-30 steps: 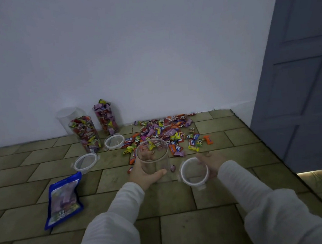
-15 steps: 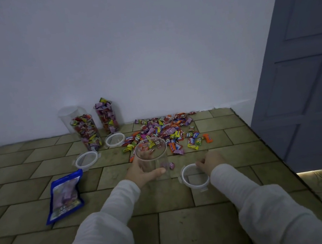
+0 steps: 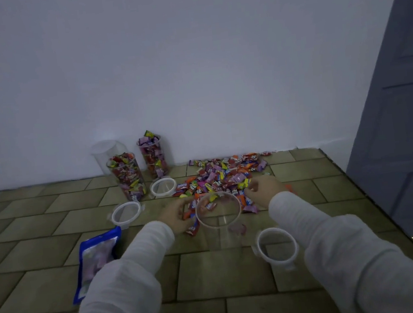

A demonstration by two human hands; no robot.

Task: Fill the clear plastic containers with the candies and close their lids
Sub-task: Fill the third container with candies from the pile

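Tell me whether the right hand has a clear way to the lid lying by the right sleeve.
Probably yes: the lid lies bare on the floor beside the right forearm; the right hand would only draw back.

A blue packet [image 3: 97,261] lies flat on the tiled floor [image 3: 226,272] (its print is blurred). A grey door [image 3: 401,113] stands right of the white wall [image 3: 164,71].

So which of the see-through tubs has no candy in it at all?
The empty tub at the back left by the wall. The two tubs beside it are full, and the front tub holds a few.
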